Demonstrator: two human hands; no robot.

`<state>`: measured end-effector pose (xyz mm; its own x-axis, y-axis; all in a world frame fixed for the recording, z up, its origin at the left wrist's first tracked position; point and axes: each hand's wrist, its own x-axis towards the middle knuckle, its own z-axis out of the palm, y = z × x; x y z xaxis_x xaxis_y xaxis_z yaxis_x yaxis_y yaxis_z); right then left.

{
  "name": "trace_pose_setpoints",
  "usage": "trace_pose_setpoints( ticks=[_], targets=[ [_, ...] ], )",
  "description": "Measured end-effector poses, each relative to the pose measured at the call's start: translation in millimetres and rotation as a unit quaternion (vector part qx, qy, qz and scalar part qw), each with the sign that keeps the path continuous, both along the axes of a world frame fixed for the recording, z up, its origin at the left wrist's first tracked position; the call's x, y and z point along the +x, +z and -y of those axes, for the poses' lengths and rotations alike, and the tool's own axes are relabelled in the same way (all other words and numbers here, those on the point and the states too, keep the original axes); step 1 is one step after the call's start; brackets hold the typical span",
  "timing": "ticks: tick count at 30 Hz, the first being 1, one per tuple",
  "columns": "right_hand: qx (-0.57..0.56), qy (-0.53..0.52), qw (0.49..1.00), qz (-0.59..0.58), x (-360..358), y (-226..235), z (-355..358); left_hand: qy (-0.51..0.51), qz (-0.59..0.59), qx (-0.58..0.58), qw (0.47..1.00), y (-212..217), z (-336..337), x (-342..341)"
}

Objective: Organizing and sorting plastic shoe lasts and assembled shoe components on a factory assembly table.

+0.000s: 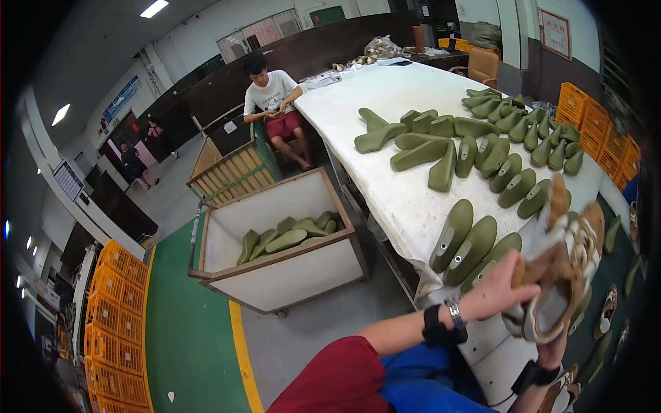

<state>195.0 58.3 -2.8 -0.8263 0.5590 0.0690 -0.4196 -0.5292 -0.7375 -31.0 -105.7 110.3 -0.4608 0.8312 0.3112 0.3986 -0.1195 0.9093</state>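
White tbl (pixel 344 124) w/ smooth curved grn shoe lasts (pixel 471 253), L grip (pixel 494 289) & R grip (pixel 551 352) round tan/wht laced footwear (pixel 552 277)

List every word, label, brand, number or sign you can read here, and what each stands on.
Red-framed wall sign: red lettering, wording not copied here.
Seated person's white shirt: dark print, too small to read surely.
Blue wall board: too small.
Pale pillar board: too blurred.
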Motion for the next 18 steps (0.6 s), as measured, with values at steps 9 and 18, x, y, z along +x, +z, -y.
trace_pose_setpoints(
  ticks=[9,18],
  targets=[
    [-0.01,-0.091,0.993,0.074,91,-51,43,-0.207,0.03,-0.13,0.969,-56,-20,117],
    [-0.071,-0.355,0.888,0.283,150,-25,121,-0.321,0.0,-0.265,0.909,-168,-51,124]
  ],
)
